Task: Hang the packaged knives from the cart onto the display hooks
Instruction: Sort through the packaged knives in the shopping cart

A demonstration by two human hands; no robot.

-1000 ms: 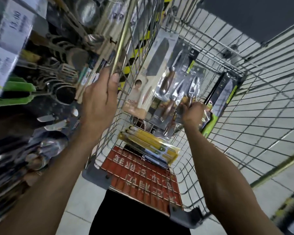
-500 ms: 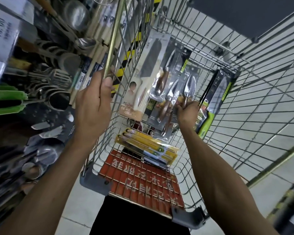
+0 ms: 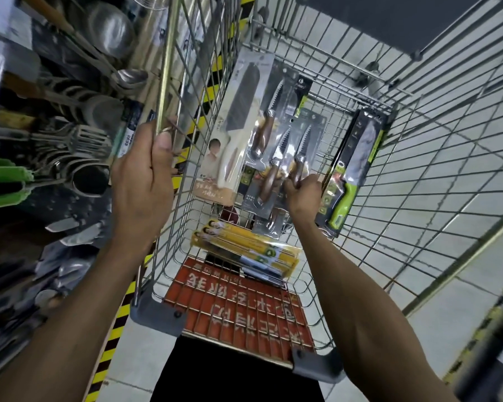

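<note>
Fingers (image 3: 295, 184) around serrated, wood-handled packaged knives (image 3: 276, 169)

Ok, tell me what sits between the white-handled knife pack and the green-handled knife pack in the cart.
In the head view, clear packs of serrated wooden-handled knives lie between the white-handled knife pack and the green-handled knife pack, with the right hand gripping them.

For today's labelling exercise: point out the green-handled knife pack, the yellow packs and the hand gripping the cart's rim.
green-handled knife pack (image 3: 342, 205): head view, on its green handle.
yellow packs (image 3: 253, 242): head view, top pack's middle.
left hand (image 3: 141, 181): head view, back of the hand.
</note>
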